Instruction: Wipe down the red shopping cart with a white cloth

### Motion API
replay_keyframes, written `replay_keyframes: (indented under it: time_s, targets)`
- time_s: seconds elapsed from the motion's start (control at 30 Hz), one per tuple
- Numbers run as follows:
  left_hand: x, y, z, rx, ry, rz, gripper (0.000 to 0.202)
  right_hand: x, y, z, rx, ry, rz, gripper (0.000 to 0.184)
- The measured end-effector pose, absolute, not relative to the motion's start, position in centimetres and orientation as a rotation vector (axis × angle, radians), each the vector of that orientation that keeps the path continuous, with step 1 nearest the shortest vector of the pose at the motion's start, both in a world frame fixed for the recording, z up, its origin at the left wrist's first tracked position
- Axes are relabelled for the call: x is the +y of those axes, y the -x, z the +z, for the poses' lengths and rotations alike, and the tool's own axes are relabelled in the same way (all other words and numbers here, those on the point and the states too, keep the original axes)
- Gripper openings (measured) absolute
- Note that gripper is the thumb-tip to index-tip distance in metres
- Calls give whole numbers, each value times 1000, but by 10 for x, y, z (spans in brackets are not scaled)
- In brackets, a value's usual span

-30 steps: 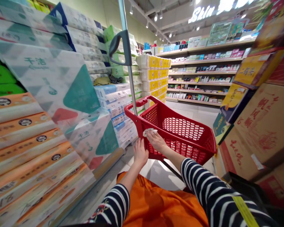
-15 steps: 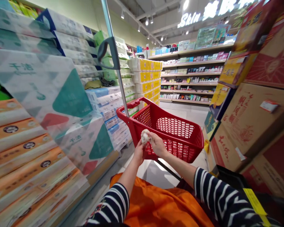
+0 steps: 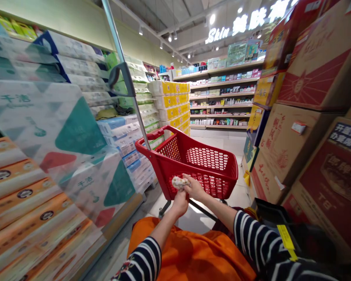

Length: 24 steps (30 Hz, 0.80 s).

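Note:
A crumpled whitish cloth [image 3: 180, 182], faintly speckled, is bunched up in front of the near side of a red shopping cart [image 3: 178, 166]. My left hand [image 3: 180, 203] is closed on it from below, its fingertips partly hidden. From the right, my right hand [image 3: 195, 189] pinches the cloth with its fingers. The cart has a perforated basket, and a metal pole with a grey loop handle [image 3: 121, 80] rises from its left end. Whether the cloth touches the cart I cannot tell.
Stacked tissue packs [image 3: 78, 125] stand along the left, with yellow and white packs [image 3: 169, 99] beyond. Cardboard cartons [image 3: 298, 132] are piled on the right, near a black item [image 3: 272, 214]. Shelves of small products [image 3: 222, 99] line the back. Orange fabric [image 3: 193, 253] covers my lap.
My hands and the cloth have moved slightly lower, and more of the cloth shows, stretched sideways. The view has shifted right, so the cart appears further left.

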<state>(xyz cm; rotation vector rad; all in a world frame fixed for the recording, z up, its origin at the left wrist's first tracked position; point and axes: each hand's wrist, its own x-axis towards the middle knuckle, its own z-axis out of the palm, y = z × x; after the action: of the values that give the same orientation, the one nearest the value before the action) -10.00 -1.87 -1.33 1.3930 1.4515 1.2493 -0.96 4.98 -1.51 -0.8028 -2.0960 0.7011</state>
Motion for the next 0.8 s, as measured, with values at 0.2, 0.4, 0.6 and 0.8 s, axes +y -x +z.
replay_keyframes:
  time_s: [0.2, 0.4, 0.6, 0.8]
  targets:
    - [-18, 123, -16, 1985, -1609, 828, 60, 85, -16, 35, -2239, 673, -140, 42]
    - [-28, 115, -31, 2067, -1613, 656, 58, 99, -25, 3, -2466, 402, -459, 40]
    - [-32, 90, -34, 2084, -1745, 357, 61, 77, -44, -59, -2673, 346, -391, 28]
    - [-21, 72, -20, 2148, -1848, 319, 60, 88, -75, -9, -2364, 526, -245, 35]
